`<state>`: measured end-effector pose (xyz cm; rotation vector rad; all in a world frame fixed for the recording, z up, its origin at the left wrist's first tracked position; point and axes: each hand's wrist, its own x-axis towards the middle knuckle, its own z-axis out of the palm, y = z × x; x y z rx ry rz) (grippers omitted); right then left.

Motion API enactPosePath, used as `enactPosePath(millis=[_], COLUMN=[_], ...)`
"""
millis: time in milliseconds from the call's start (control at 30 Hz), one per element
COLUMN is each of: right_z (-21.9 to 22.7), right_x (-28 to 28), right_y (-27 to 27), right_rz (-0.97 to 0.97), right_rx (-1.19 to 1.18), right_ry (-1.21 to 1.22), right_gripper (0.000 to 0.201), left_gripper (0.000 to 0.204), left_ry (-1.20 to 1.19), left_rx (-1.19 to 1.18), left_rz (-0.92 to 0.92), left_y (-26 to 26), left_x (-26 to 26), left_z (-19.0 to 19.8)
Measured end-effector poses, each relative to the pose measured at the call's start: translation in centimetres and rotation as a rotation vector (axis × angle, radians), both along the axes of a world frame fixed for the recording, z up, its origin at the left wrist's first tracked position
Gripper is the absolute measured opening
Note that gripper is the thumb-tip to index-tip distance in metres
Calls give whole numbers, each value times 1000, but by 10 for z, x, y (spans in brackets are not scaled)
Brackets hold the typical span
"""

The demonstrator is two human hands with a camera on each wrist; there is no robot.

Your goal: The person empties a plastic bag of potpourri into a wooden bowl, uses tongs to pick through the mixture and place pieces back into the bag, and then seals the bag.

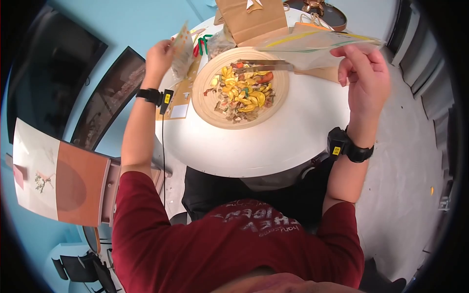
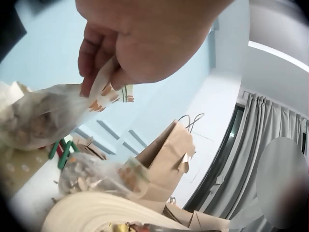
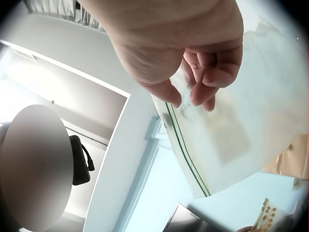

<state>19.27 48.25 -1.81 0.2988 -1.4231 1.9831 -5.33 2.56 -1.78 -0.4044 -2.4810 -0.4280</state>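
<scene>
At the table's left side, my left hand (image 1: 159, 59) pinches the top of a clear plastic bag (image 2: 43, 118) printed with orange dots. Pale brown pieces fill its hanging lower part. Over on the right, my right hand (image 1: 365, 73) pinches the edge of a large clear zip bag (image 3: 231, 140) near its green seal strip; the bag stretches leftward over the table. Between the hands sits a round wooden plate (image 1: 202, 100) heaped with yellow slices (image 1: 251, 100), orange-red pieces and brown bits. Metal tongs (image 1: 264, 62) lie across the plate's far right part, partly behind the zip bag.
Behind the plate are another filled clear bag (image 1: 222, 43), green-handled items (image 1: 202, 45) and a brown paper bag (image 1: 251, 24). A tan patterned sheet (image 1: 181, 97) lies at the left of the white table (image 1: 234, 151). A dark round tray (image 1: 337, 19) stands back right.
</scene>
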Motion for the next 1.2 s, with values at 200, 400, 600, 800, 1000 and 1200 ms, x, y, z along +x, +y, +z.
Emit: enactPosePath(millis=[200, 400, 600, 800, 1000, 1200], right_z=[-10, -19, -15, 42, 74, 65], right_x=[-8, -15, -11, -20, -67, -92], right_y=[-15, -41, -85, -139, -183, -208], right_rz=[129, 256, 396, 412, 323, 351], right_rx=[-6, -26, 28, 264, 579, 985], right_ry=[-22, 18, 64, -65, -175, -239], right_gripper=[19, 31, 42, 46, 57, 38], left_gripper=[40, 44, 54, 37, 35, 33], left_ry=[-121, -228, -121, 16, 404, 337], left_rx=[43, 303, 145, 171, 48, -12], left_rz=[-102, -557, -769, -603, -245, -109], left_y=[44, 92, 114, 83, 25, -13], left_x=[54, 150, 224, 217, 209, 219], left_z=[-16, 42, 73, 71, 75, 76])
